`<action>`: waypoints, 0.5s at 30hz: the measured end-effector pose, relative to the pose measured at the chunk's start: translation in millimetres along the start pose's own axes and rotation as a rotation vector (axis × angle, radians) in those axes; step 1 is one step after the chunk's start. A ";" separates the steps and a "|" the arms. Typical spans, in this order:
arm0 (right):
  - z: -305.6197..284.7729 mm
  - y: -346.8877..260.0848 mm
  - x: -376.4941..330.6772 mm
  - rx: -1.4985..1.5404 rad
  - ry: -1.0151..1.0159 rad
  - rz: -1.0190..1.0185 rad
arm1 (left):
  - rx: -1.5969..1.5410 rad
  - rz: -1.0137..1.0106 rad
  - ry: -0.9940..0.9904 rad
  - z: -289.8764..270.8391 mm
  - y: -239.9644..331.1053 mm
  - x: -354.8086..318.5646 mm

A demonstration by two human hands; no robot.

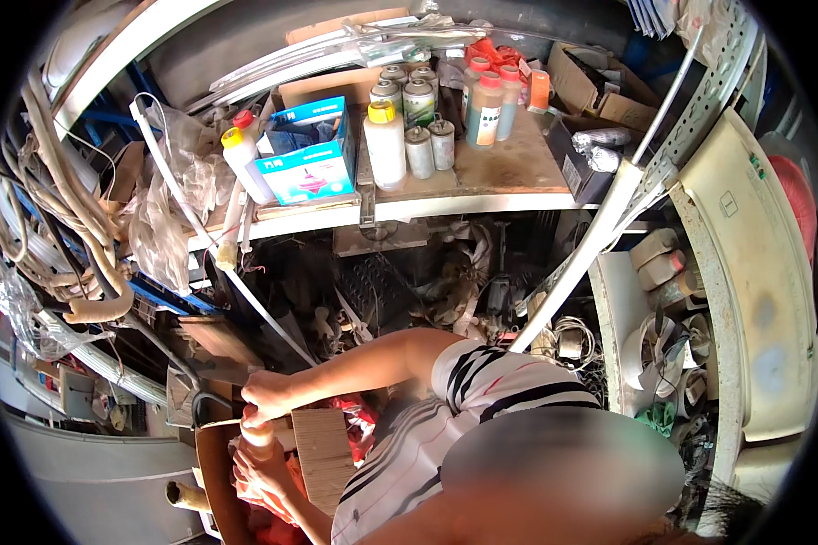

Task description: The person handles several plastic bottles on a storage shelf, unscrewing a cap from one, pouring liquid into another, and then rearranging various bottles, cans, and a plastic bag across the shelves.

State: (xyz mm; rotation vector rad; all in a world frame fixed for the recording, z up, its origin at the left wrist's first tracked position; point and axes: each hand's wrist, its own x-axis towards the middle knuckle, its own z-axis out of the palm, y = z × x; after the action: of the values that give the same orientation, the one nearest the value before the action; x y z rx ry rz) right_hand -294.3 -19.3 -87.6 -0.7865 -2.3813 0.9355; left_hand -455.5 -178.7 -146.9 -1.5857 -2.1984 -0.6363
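Note:
My right arm, in a striped sleeve, reaches left above an open cardboard box [211, 472]. My right hand [271, 396] is closed at the upper end of a pale, bottle-like container [258, 438], whose exact kind is partly hidden by my fingers. Just below, my left hand [262, 472] wraps round the container's lower part. Crumpled orange-red plastic [293, 477] lies in the box, beneath and beside my left hand. A brown cardboard flap [323, 454] stands at the box's right side, with red-and-white wrapping [358, 425] next to it.
Ahead, a workbench [518, 173] carries a white yellow-capped bottle [384, 150], spray cans [419, 102], liquid-filled bottles [483, 113] and a blue box [311, 173]. White slanting posts [582, 259] flank a dark, cluttered lower shelf. Hoses [73, 213] hang at left; a cream panel [754, 282] stands right.

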 end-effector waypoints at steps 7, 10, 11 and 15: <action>-11.6 22.5 10.1 -0.079 -0.211 -0.618 | -0.061 0.026 -0.083 -13.5 -7.0 2.7; -16.3 20.0 8.2 -0.082 -0.183 -0.659 | -0.116 0.029 -0.105 -16.5 -3.8 7.1; -18.5 18.1 6.3 -0.091 -0.199 -0.616 | -0.092 0.021 -0.082 -15.7 -0.9 7.3; -25.9 9.5 -4.5 0.048 -0.108 -0.375 | -0.050 0.000 0.024 -9.4 14.7 3.8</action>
State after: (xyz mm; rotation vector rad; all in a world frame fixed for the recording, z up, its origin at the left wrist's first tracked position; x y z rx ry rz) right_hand -272.5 -4.7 -78.2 -0.2596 -2.4682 0.8895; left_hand -442.4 -176.9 -134.9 -1.5945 -2.1815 -0.7123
